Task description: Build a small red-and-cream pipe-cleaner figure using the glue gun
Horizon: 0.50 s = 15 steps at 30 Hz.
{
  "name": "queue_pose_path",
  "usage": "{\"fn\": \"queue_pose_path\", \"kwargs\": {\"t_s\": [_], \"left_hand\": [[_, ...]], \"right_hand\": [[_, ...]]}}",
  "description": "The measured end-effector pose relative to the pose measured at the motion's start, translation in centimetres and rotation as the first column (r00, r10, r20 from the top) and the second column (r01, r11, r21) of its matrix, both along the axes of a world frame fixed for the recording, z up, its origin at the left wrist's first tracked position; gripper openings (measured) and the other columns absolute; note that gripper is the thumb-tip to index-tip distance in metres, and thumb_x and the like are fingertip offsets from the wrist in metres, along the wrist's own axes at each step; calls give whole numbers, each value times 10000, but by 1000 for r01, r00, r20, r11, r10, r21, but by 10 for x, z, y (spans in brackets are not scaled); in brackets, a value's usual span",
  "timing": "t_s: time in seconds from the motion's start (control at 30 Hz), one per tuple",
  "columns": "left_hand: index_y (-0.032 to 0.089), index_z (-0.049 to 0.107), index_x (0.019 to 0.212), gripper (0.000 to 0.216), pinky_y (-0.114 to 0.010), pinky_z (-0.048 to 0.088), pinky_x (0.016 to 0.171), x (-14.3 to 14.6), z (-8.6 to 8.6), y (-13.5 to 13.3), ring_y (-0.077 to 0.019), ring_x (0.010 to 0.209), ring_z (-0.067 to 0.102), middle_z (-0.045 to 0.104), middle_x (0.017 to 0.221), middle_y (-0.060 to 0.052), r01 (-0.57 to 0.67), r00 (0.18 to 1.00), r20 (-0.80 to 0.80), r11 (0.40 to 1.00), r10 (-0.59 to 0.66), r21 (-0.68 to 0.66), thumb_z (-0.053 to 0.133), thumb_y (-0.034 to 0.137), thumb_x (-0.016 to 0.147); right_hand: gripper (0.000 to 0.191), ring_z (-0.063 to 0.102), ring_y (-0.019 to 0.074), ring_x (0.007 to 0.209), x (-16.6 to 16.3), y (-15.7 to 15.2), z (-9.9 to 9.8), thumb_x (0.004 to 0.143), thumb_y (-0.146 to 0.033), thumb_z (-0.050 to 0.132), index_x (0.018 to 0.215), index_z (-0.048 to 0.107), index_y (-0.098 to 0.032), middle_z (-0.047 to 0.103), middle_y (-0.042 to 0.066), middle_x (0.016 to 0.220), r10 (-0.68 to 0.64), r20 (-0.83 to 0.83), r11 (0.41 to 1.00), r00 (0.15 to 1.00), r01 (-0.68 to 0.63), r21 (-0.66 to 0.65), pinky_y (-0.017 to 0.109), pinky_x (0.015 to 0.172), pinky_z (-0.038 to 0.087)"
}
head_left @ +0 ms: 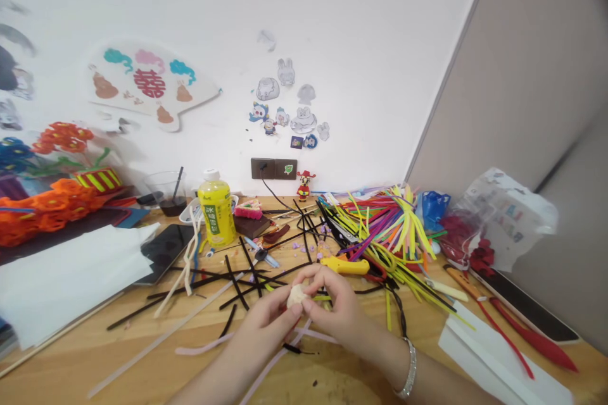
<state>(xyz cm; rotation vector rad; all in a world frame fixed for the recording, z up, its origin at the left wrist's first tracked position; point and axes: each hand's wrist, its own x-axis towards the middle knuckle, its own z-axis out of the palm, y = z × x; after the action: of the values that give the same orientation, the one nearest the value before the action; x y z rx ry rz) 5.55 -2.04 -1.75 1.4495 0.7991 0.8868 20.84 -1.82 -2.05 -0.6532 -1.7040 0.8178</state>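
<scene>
Between the fingertips of both hands sits a small cream-coloured ball (297, 295), partly covered by the fingers; its material is too small to make out. My left hand (270, 319) pinches it from the left side. From the right, my right hand (335, 307) closes on it with thumb and fingers, and a sparkly bracelet (407, 370) circles that wrist. Black pipe cleaners (247, 266) lie scattered on the wooden table behind the hands. Pale lilac pipe cleaners (204, 347) lie beneath the forearms. A yellow-handled tool (345, 266) rests just beyond the right hand.
A yellow drink bottle (217, 212) stands behind left, near a plastic cup (166, 196) of dark liquid. Colourful pipe cleaners (380, 228) are heaped at right. White paper (76, 272) and orange flowers (61, 209) occupy the left. Red-handled pliers (532, 329) lie far right.
</scene>
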Motion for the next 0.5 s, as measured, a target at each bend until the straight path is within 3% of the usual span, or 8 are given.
{"fn": "queue_pose_path", "kwargs": {"t_s": [0.27,0.43,0.5], "left_hand": [[136,620,810,424,-210,297,513,1,1,1,-104,527,335,427,567,54,-35,999,-17,999,35,6,594,538,679],[133,634,842,426,-196,288,476,1,-7,2,-100,508,326,425,559,52,-48,998,35,998,49,-38,601,525,681],[137,648,855,403,-202,333,511,1,-11,3,-123,561,401,493,603,26,-58,998,34,998,58,-15,601,504,694]], "right_hand": [[141,567,169,849,-1,2,-2,701,-66,533,719,469,-191,585,48,904,-15,-2,1000,1000,15,-11,309,767,428],[128,569,171,823,-3,2,-7,695,-76,524,722,475,-192,589,51,899,-32,-8,999,999,31,-24,304,739,433],[139,568,172,824,-4,2,-10,686,-68,521,720,472,-194,589,49,896,-52,-13,998,999,52,-27,302,740,432]]}}
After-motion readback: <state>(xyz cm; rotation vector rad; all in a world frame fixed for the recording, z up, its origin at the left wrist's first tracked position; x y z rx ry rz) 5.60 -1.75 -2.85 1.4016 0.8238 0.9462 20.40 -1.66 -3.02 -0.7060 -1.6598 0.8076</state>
